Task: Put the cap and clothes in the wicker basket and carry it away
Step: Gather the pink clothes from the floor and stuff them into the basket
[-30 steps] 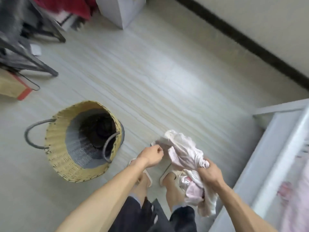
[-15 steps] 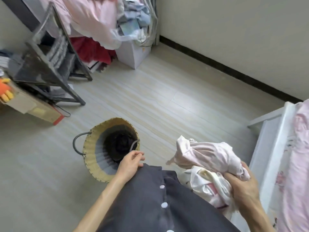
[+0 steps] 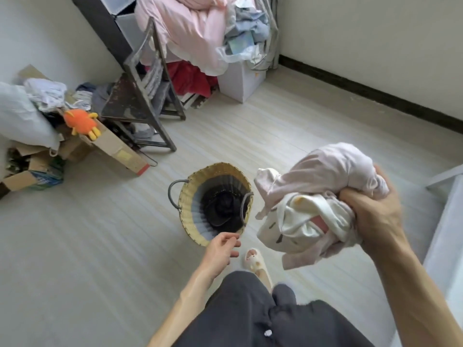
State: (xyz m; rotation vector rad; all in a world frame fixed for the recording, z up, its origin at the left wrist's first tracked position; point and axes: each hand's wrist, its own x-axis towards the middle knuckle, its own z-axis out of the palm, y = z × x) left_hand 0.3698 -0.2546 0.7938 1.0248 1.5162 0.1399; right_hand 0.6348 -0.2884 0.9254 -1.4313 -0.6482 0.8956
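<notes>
A round wicker basket [image 3: 186, 196] with two dark handles stands on the floor in front of me. A dark cap [image 3: 224, 206] lies at its bottom. My right hand [image 3: 375, 209] is clenched on a bundle of pale pink and cream clothes [image 3: 308, 201], held up in the air to the right of the basket. My left hand [image 3: 221, 247] hovers just below the basket's near rim, fingers apart and holding nothing.
A dark wooden chair [image 3: 140, 101] stands beyond the basket, with piles of pink bedding [image 3: 185, 26] and a white box [image 3: 241, 81] behind it. Cardboard boxes [image 3: 110, 146] with an orange plush toy [image 3: 80, 122] lie at the left. A white bed frame [image 3: 446, 221] runs along the right.
I have straightened up, so the view has risen and more of the room shows. My right hand has lifted the clothes bundle higher. My left hand let go of the clothes and dropped near the basket.
</notes>
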